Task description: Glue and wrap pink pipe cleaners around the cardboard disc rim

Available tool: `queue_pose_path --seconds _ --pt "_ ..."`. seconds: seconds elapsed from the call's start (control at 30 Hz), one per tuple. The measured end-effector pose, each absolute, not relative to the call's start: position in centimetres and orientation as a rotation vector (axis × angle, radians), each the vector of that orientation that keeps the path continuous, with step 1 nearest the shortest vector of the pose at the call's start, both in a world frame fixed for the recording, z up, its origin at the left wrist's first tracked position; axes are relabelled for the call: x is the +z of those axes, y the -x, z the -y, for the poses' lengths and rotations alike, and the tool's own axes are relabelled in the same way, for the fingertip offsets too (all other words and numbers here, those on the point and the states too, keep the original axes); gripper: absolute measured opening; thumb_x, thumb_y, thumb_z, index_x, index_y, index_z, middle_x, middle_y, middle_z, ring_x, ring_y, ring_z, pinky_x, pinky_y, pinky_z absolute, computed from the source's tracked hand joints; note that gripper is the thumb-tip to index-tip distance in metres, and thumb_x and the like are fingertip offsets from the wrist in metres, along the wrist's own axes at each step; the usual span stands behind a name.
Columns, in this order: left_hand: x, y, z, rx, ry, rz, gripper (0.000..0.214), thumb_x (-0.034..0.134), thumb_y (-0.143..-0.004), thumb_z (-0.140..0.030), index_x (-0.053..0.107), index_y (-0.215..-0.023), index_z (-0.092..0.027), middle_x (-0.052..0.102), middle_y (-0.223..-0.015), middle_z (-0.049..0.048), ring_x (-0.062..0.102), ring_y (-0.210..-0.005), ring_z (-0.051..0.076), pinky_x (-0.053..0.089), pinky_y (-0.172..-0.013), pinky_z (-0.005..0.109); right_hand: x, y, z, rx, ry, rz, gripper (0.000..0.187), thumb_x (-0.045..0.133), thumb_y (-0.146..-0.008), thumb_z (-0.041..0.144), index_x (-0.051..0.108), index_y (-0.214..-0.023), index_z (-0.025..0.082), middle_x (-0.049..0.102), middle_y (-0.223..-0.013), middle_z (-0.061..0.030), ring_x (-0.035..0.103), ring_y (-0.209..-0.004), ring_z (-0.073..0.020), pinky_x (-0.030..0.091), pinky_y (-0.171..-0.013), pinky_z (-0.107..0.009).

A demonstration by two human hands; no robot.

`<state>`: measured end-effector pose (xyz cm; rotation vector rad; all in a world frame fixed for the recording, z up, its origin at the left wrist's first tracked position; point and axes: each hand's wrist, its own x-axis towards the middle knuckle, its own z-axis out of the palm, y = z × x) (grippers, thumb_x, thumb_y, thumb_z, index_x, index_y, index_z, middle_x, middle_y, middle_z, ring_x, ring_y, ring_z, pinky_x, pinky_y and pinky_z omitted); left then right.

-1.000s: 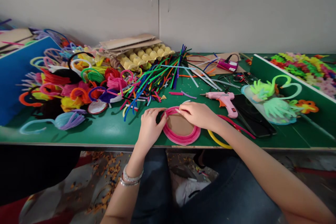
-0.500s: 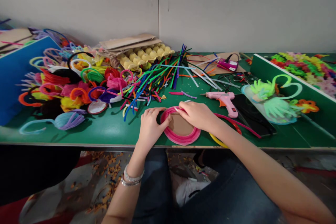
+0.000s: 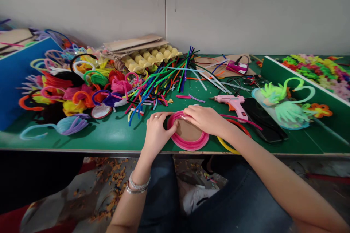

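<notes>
Near the table's front edge lies a cardboard disc (image 3: pixel 188 131), its rim wrapped in rings of pink pipe cleaner (image 3: pixel 193 145). My left hand (image 3: pixel 159 127) grips the left side of this disc, thumb on top and fingers around the outer edge. Pressed on the upper right of the rim, my right hand (image 3: pixel 203 118) pinches the pink pipe cleaner; part of the rim is hidden under it. The loose pink tail (image 3: pixel 246 121) runs out to the right behind the hand. Beside it are red and yellow pipe cleaners (image 3: pixel 228 147).
A pink glue gun (image 3: pixel 231 102) and a black phone (image 3: pixel 264 122) lie to the right, near fuzzy swans (image 3: pixel 291 113). Colourful pipe-cleaner bundles (image 3: pixel 82 91) crowd the left, with loose stems (image 3: pixel 164 76) and a yellow egg carton (image 3: pixel 150 58) behind. A green divider (image 3: pixel 308 87) stands right.
My right hand has shifted slightly right and its fingers lie flatter over the rim. The loose pink tail has moved up and to the left. My left hand has stayed put.
</notes>
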<state>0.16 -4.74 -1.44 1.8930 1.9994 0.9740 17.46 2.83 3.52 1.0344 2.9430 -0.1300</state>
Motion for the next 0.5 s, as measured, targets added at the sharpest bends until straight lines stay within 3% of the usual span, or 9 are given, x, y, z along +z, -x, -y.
queue_pose_path --seconds 0.5 --pt "-1.39 -0.21 4.76 0.994 -1.891 -2.000 0.026 0.062 -0.078 -0.033 0.065 -0.102 -0.025 0.068 -0.104 0.0049 0.055 -0.103 0.025 0.042 -0.091 0.042 3.14 -16.89 -2.86 -0.121 -1.123 -2.887 0.020 0.037 -0.096 0.030 0.052 -0.092 0.018 0.062 -0.098 -0.0060 0.058 -0.093 -0.0198 0.033 -0.064 -0.027"
